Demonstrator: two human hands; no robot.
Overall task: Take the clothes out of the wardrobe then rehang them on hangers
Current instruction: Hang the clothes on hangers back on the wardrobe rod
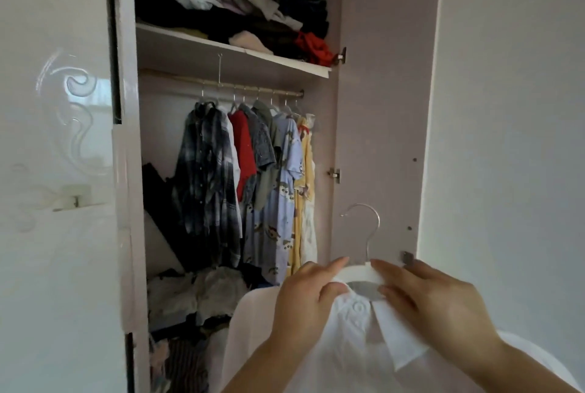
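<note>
Left hand (304, 300) and right hand (424, 300) pinch the shirt (348, 348) collar — over hanger (357, 272).

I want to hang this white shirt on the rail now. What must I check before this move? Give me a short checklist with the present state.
1. Hanger sits inside the neck of the shirt: ok.
2. Hook stands free above the hands: ok.
3. Left hand and right hand both pinch at the collar: ok.
4. Bare stretch of rail left of the hung clothes: ok.
5. Wardrobe door open: ok.
6. Shirt buttons fastened: cannot tell, the front is partly covered.
</note>
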